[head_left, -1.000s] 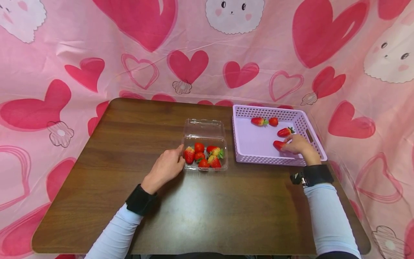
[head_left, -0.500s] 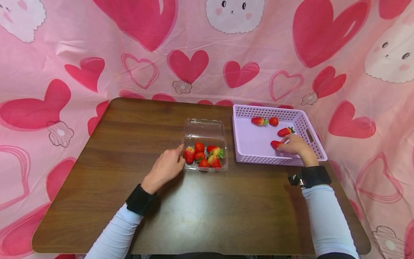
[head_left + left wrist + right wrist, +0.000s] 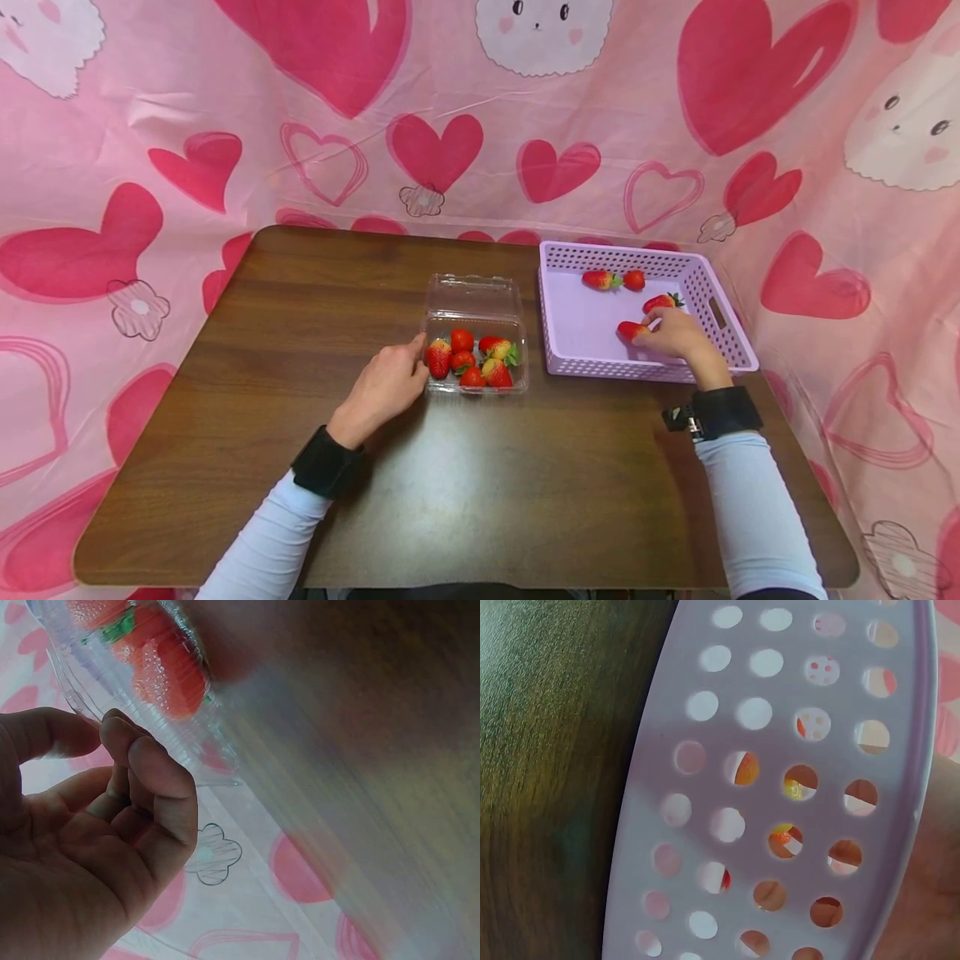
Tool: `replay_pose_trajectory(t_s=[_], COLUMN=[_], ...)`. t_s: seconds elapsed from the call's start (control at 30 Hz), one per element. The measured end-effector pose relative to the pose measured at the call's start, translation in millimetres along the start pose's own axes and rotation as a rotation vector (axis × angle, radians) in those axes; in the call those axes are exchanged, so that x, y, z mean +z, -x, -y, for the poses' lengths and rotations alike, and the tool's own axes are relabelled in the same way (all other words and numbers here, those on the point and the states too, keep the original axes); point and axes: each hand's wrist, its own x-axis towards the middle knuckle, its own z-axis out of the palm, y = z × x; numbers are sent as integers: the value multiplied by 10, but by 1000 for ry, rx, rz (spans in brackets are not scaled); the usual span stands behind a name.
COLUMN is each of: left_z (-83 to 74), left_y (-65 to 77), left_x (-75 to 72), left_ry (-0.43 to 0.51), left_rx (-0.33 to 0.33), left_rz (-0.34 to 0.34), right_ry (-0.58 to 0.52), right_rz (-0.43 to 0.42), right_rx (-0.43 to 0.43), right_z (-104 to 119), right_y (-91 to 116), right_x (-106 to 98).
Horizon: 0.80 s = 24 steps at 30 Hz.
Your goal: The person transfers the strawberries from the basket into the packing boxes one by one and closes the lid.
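In the head view my left hand is at the left side of a clear plastic clamshell box, its lid folded back and several strawberries inside. The left wrist view shows the thumb and index finger pinching the box's rim, the other fingers curled. Over at the right, my right hand reaches into a lilac basket and pinches a red strawberry low over its floor. The fingertips partly cover that strawberry. From the right wrist, the perforated basket wall hides most of the hand.
More strawberries lie in the basket: one and a smaller one by the back wall, another just beyond my right hand. Box and basket stand on a brown wooden table. A pink heart-printed cloth hangs behind.
My right hand has shifted left within the basket, carrying the strawberry with it. The left hand and the clamshell box have stayed in place.
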Motion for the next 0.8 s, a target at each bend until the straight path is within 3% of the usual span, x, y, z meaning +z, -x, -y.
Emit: replay_pose_trajectory(t_s=[0.27, 0.8], left_z=[0, 1], left_y=[2, 6], left_x=[4, 2], left_ry=[3, -1], left_rx=[-6, -11], left_rz=[5, 8], right_ry=[-9, -47], right_rz=[-5, -24], right_rx=[2, -118], right_z=[90, 227], right_y=[27, 24], right_x=[27, 87])
